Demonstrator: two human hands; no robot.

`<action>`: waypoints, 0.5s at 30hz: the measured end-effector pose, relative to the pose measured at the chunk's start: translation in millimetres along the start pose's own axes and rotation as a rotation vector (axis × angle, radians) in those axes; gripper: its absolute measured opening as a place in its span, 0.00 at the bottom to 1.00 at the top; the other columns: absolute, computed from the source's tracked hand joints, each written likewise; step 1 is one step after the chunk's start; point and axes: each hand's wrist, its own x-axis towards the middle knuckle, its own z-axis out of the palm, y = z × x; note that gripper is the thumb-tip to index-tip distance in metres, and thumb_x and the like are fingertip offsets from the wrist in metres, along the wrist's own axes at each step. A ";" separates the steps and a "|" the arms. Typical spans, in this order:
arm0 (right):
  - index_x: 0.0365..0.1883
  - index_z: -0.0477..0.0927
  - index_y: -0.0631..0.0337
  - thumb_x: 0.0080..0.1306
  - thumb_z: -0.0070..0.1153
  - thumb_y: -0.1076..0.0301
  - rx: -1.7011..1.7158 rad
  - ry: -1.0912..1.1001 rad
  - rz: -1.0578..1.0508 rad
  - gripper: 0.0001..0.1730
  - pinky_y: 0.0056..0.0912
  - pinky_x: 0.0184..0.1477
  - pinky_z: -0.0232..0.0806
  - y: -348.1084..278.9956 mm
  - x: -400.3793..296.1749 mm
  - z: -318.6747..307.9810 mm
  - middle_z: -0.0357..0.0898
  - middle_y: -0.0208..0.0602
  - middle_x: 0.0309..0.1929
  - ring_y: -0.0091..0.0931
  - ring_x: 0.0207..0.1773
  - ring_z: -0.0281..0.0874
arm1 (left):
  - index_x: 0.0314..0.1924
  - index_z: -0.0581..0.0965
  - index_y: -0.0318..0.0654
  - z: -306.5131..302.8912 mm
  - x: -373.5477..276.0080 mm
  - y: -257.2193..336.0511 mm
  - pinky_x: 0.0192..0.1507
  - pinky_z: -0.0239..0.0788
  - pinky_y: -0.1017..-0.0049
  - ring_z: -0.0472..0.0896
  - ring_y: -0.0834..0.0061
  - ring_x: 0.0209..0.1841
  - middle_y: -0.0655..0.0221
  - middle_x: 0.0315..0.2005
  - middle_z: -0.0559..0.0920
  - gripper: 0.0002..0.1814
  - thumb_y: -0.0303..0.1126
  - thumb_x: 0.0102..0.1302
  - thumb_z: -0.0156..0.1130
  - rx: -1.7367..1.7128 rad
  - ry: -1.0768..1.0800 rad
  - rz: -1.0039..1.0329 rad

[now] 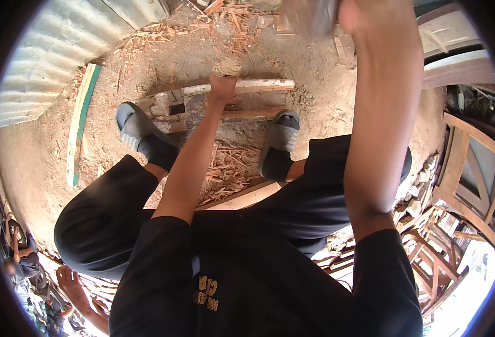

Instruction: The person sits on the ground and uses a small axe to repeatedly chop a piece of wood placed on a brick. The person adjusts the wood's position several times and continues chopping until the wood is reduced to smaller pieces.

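Between my feet, my left hand (223, 89) grips a piece of wood (226, 67) whose rough, pale end faces up toward me. It stands over a block of old timbers (195, 105) lying on the dirt, one of them with a square hole. Raised high at the top right, my right hand (352, 14) is closed on a tool with a broad, greyish-brown head or blade (310, 17). Motion blur and the picture's edge hide its exact kind. The tool is apart from the wood.
Reddish wood chips (230, 164) litter the ground around my grey slides (280, 137). A green-edged wood strip (83, 122) lies left, near corrugated metal sheeting (62, 54). Wooden frames (462, 168) stand at right. Other people (24, 257) are at lower left.
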 end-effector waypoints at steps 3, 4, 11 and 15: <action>0.24 0.73 0.65 0.59 0.47 0.66 -0.134 0.133 0.032 0.11 0.29 0.18 0.62 73.3 -8.4 7.8 0.68 0.31 0.12 0.21 0.13 0.65 | 0.44 0.74 0.30 1.9 9.8 -29.6 0.40 0.70 0.73 0.77 0.74 0.38 0.67 0.37 0.80 0.15 0.22 0.55 0.63 -0.241 0.004 -0.071; 0.23 0.74 0.68 0.58 0.48 0.65 -0.160 0.160 0.036 0.13 0.30 0.17 0.62 109.7 -12.3 12.3 0.69 0.32 0.11 0.22 0.12 0.66 | 0.44 0.74 0.30 -8.8 8.9 -33.4 0.40 0.70 0.73 0.78 0.73 0.38 0.67 0.38 0.80 0.16 0.23 0.54 0.63 -0.229 0.013 -0.077; 0.19 0.68 0.59 0.59 0.51 0.68 0.211 -0.124 0.787 0.10 0.25 0.22 0.62 141.7 -31.5 7.1 0.67 0.27 0.15 0.20 0.16 0.63 | 0.45 0.75 0.33 -23.1 -26.2 -42.1 0.43 0.72 0.70 0.79 0.72 0.43 0.65 0.39 0.81 0.17 0.25 0.54 0.64 0.062 -0.041 0.078; 0.22 0.69 0.59 0.59 0.53 0.64 -0.060 0.029 0.550 0.11 0.22 0.21 0.61 82.1 -23.6 -3.8 0.66 0.25 0.16 0.17 0.16 0.61 | 0.41 0.76 0.32 -0.7 -2.2 25.8 0.41 0.72 0.71 0.79 0.73 0.41 0.66 0.37 0.82 0.15 0.23 0.53 0.66 -0.184 0.090 -0.066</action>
